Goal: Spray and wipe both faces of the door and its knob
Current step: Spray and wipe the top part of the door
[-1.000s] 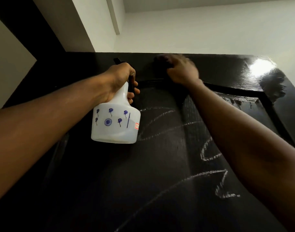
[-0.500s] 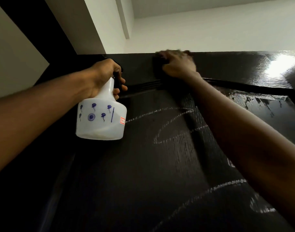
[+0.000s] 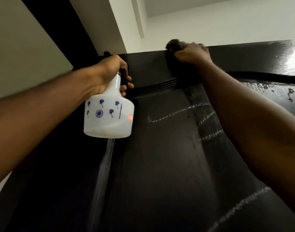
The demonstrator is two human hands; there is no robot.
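Fingers of the left grip are curling round the neck of the bottle, under its dark trigger head. The bottle is hanging upright just in front of the door. The right grip is clutching a dark, blurred cloth and pressing it on the door's top edge. Chalk lines are crossing the panel. Wet sheen is showing at upper right.

arms raised, left hand and right hand both clenched.
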